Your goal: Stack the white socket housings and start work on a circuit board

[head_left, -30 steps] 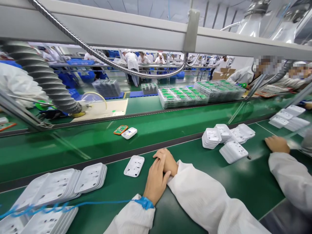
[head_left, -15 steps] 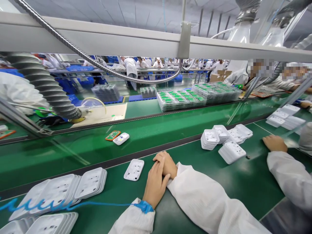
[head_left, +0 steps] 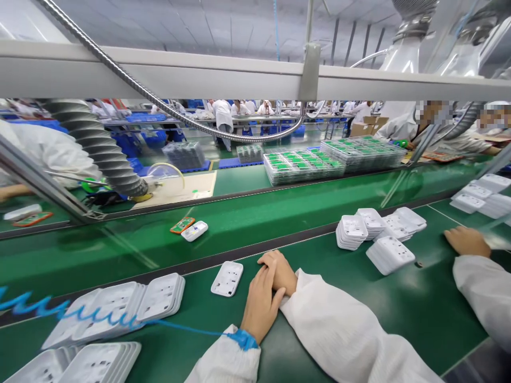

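My left hand [head_left: 262,303], with a blue wrist strap [head_left: 244,339], lies across the back of my right hand [head_left: 281,271] on the green worktop. The left fingers are stretched out and hold nothing. My right hand rests low on the surface, its fingers pointing left and partly covered by the left hand; no object shows in it. A single white plastic housing [head_left: 227,279] with small cutouts lies just left of both hands, apart from them. Further left are stacks of similar white housings [head_left: 162,296], with another row of stacks [head_left: 98,364] nearer me.
Behind the worktop runs a green conveyor belt [head_left: 255,213] carrying an orange-edged circuit board [head_left: 182,225] and a white housing [head_left: 195,231]. More housing stacks [head_left: 390,255] stand right, near a co-worker's hand [head_left: 467,242]. Trays of green boards [head_left: 303,166] sit beyond. A coiled blue cord [head_left: 80,314] crosses the left side.
The view has shifted slightly, moving the scene right and a little down. The board and housing on the belt have moved left relative to the worktop. My hands keep their crossed rest.
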### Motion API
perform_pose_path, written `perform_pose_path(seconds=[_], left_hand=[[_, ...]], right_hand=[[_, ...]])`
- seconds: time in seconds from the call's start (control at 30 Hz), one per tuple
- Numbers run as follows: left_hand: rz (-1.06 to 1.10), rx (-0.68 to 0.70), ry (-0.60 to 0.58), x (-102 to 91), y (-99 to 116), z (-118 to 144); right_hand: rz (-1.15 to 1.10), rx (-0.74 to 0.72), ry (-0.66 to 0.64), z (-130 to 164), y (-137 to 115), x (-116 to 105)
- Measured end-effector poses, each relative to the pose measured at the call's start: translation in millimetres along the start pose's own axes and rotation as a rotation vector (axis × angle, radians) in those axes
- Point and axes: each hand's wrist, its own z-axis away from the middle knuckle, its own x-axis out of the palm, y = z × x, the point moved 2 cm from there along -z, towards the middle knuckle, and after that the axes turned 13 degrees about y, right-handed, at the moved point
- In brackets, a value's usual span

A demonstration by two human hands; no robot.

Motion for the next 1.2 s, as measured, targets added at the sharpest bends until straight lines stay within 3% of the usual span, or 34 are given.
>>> perform_pose_path(seconds=[1.2], left_hand=[[-0.01,0.011,0.011,-4.2,2.5,-1.9]], right_hand=[[0.004,0.022,-0.006,-1.8,-6.3,-5.3]])
